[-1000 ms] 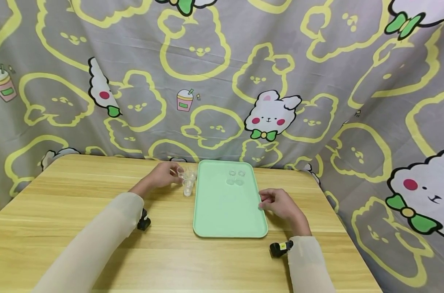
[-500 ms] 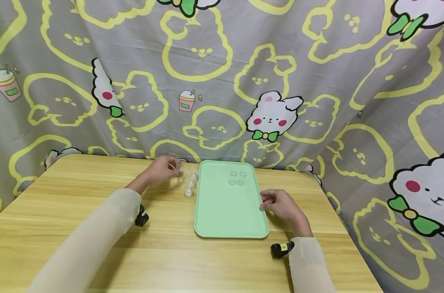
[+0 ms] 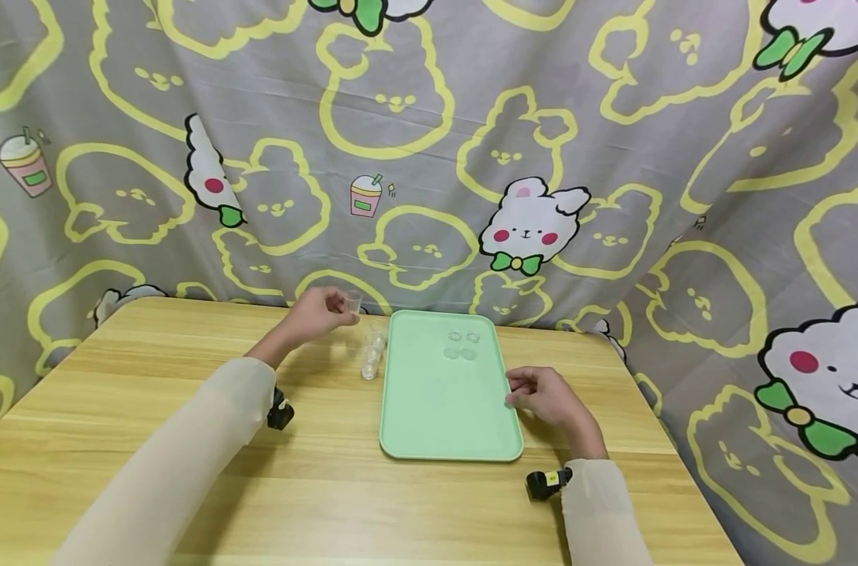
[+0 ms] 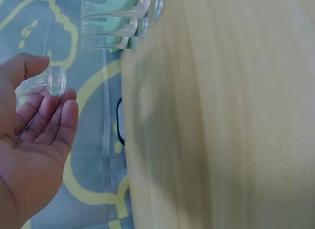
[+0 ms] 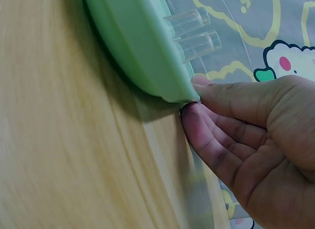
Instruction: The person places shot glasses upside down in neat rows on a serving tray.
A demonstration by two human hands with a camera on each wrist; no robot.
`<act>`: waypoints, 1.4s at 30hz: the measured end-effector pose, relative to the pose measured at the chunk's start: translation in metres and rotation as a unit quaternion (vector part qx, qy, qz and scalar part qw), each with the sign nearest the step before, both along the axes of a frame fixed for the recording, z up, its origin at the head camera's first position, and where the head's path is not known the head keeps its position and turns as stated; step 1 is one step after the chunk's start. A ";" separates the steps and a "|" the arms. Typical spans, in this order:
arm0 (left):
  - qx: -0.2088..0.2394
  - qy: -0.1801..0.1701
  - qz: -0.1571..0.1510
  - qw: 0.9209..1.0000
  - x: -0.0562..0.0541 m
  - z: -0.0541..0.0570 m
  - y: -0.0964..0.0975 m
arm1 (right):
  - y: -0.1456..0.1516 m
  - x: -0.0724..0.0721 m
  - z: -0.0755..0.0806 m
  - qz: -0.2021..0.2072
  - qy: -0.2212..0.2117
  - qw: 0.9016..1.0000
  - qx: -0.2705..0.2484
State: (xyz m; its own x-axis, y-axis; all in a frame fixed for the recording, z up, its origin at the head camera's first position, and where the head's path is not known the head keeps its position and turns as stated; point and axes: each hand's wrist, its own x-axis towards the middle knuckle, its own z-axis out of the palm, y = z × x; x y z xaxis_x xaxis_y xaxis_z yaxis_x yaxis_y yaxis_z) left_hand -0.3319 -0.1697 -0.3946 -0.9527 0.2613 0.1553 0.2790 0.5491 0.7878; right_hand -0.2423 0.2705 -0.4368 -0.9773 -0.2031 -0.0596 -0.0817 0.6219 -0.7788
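Observation:
My left hand (image 3: 319, 314) pinches a small clear plastic cup (image 3: 353, 301) between thumb and fingers, held up off the table near its back edge. In the left wrist view, the base of this cup (image 4: 57, 81) points out from between the fingertips. A short row of several similar clear cups (image 3: 370, 363) stands on the table just left of the green tray (image 3: 446, 417). Two clear cups (image 5: 199, 46) stand upright on the tray toward its far right. With thumb above and fingers below, my right hand (image 3: 551, 397) grips the rim on the tray's right side.
The wooden table (image 3: 302, 495) reaches back to a grey patterned curtain (image 3: 415, 141) hanging along its far side and right side. Black wrist cameras (image 3: 280, 410) sit by both sleeves.
The left hand has drawn a cup away from the row beside the tray and lifted it up and back. The right hand stays on the tray rim.

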 end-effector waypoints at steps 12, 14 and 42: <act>0.022 0.016 0.017 0.999 -0.006 0.016 0.010 | 0.000 0.000 0.000 -0.004 -0.007 1.000 -0.001; 0.026 0.016 0.017 0.999 -0.006 0.019 0.014 | 0.001 0.000 0.000 -0.003 -0.009 1.000 -0.002; 0.054 0.015 -0.032 0.998 -0.007 0.027 0.073 | 0.001 -0.002 0.000 -0.002 -0.006 1.000 0.008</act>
State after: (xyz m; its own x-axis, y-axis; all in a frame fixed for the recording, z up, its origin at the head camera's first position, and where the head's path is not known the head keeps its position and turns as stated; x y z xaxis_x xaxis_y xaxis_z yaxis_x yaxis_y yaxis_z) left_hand -0.3390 -0.0970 -0.3681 -0.9292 0.3012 0.2139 0.3349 0.4422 0.8321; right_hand -0.2447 0.2718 -0.4366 -0.9772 -0.1990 -0.0739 -0.0709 0.6341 -0.7700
